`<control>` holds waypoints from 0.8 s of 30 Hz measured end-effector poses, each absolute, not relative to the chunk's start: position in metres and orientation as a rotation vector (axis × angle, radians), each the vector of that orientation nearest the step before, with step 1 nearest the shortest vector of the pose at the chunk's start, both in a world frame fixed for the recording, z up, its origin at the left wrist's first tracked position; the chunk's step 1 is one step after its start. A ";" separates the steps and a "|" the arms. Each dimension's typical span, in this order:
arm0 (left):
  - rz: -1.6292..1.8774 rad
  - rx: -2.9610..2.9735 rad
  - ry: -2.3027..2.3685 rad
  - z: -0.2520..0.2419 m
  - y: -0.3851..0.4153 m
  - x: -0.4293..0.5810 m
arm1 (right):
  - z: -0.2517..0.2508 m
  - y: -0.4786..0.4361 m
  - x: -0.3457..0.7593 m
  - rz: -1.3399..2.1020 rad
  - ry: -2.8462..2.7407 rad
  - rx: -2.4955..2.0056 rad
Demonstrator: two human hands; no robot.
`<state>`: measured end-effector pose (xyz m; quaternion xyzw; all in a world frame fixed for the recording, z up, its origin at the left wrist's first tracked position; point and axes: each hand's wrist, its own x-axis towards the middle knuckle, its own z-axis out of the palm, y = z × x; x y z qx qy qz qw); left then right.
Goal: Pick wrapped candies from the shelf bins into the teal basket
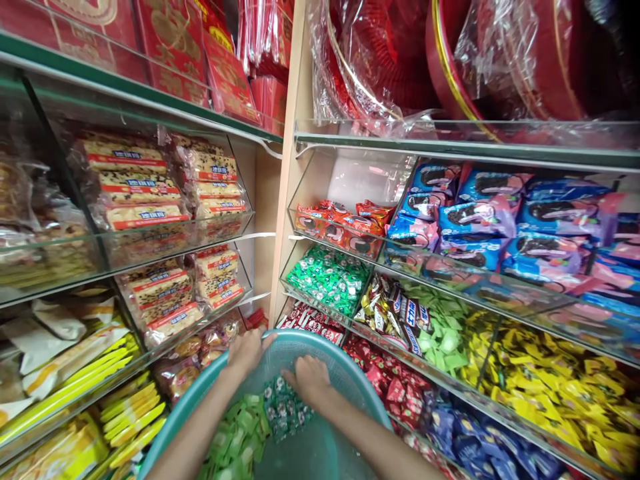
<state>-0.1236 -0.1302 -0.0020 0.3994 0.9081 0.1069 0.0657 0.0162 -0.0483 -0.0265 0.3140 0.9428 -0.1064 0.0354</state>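
Note:
A teal plastic basket sits low in front of me, holding light green wrapped candies and dark green-and-white wrapped candies. My left hand grips the basket's far rim, fingers curled over the edge. My right hand reaches down inside the basket, its fingers closed on the dark green-and-white candies. Right behind the basket are clear shelf bins of sweets.
Clear acrylic bins at right hold green candies, mixed gold-wrapped bars, red candies, yellow candies and blue biscuit packs. The left shelves carry nougat packs. Red boxes and wrapped red trays fill the top shelf.

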 end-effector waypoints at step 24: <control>0.363 1.164 2.718 -0.003 -0.134 -0.131 | 0.147 0.035 0.032 0.628 3.154 0.782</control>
